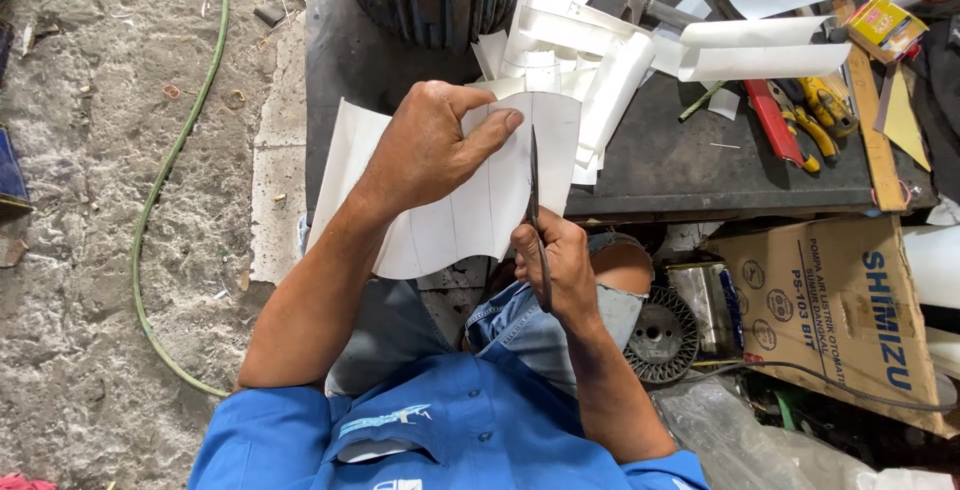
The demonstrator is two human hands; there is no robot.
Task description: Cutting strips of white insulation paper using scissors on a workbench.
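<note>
The left hand pinches a curved white sheet along its upper edge, thumb on the near face and fingers wrapped behind, holding it up in the air between the person's chest and the dark desk. The right hand is closed around the handles of a pair of scissors, whose blades run nearly straight up and away from the body, tips toward the desk.

The sheet's long axis lies roughly left to right, sagging into an arc, and faint lines cross it at intervals, each running near-to-far. The blades stand along one of these lines near the right end — the cut looks partly made, though how deep it reaches I cannot tell. Judging by the pile of white strips on the desk, a good many pieces are already cut; several marked sections of this sheet remain to the left of the blades. Red-handled pliers and a cardboard box lie off to the right.
</note>
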